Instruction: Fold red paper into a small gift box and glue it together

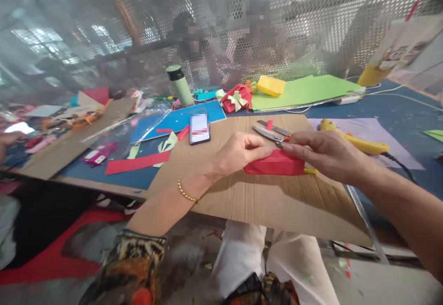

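A small red box-like piece (275, 164) lies over the cardboard sheet (238, 194), with a bit of yellow showing at its right end. My left hand (242, 150) pinches its upper left edge between thumb and fingers. At its upper right corner, my right hand (321, 152) holds on with thumb and fingers pressed together. Just behind the piece are scissors (268, 134), partly hidden by my right hand. A yellow glue gun (367, 145) with a black cord lies to the right, on purple paper (401, 150).
A phone (200, 128) sits at the cardboard's back left edge. Behind stand a green bottle (180, 86) and a drink cup (377, 69). Green sheets (304, 92), a yellow block (271, 86) and red strips (136, 162) lie about. Another person's hand (10, 140) is at far left.
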Demonstrator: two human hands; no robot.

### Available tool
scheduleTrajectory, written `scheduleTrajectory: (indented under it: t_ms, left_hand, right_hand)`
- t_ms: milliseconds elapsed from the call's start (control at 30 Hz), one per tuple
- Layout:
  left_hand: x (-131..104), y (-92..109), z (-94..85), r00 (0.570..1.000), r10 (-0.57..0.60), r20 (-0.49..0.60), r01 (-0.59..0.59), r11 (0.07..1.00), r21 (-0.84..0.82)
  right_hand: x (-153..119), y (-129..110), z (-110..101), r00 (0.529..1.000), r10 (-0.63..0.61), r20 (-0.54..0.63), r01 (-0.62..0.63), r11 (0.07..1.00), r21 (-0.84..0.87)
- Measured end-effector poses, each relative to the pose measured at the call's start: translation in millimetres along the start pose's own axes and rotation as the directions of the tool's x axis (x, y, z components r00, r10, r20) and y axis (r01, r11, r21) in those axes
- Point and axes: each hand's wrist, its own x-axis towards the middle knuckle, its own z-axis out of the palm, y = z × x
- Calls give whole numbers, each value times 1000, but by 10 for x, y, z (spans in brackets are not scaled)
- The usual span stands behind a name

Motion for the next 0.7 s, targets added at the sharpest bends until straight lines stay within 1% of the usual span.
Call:
scheduleTrajectory:
  t_ms: [67, 100, 167, 200, 267, 300, 333, 367, 433, 500, 567, 633, 667, 700]
  left_hand:
    - [9, -33, -9, 1000, 10, 0, -10, 1000, -13]
    - [19, -52, -18, 1000, -2, 13, 2, 1000, -19]
    - [47, -93, -50, 998, -51, 40, 53, 997, -47]
    - [63, -112, -73, 996, -76, 50, 80, 994, -76]
    - [94, -140, -127, 995, -90, 43, 96, 983, -154]
    - [106, -146, -158, 996, -69, 60, 79, 977, -199]
    - [114, -145, -189, 997, -36, 72, 52, 968, -246]
    - [117, -140, -220, 996, -23, 87, 48, 956, -289]
    - [113, -120, -272, 988, -32, 153, 84, 933, -349]
    - [103, -111, -303, 974, -53, 221, 135, 916, -378]
    - [101, -131, -316, 967, -67, 244, 161, 908, -388]
    - [113, -175, -321, 976, -73, 206, 152, 906, -395]
    - [122, -199, -324, 982, -74, 174, 139, 907, -398]
    - [132, -221, -328, 987, -77, 141, 128, 908, -399]
  right_hand:
    - [11, 27, 22, 1000, 6, -1, -6, 1000, 28]
    - [20, 34, 30, 1000, 23, 12, -23, 998, 52]
    - [43, 33, 40, 995, 87, 46, -92, 988, 121]
    - [54, 28, 44, 991, 128, 40, -133, 976, 171]
    - [72, 25, 53, 981, 192, 18, -189, 939, 287]
    - [78, 32, 59, 976, 217, 20, -209, 911, 355]
    - [81, 45, 65, 969, 241, 50, -239, 878, 414]
    - [83, 64, 73, 963, 258, 74, -263, 848, 460]
    - [83, 110, 90, 955, 285, 84, -286, 809, 514]
    - [84, 149, 100, 952, 298, 68, -289, 806, 517]
    - [91, 167, 88, 956, 292, 16, -265, 840, 473]
    - [98, 164, 46, 966, 246, -76, -199, 899, 390]
    - [101, 160, 17, 973, 206, -107, -157, 924, 350]
    - [101, 155, -13, 981, 162, -111, -117, 938, 326]
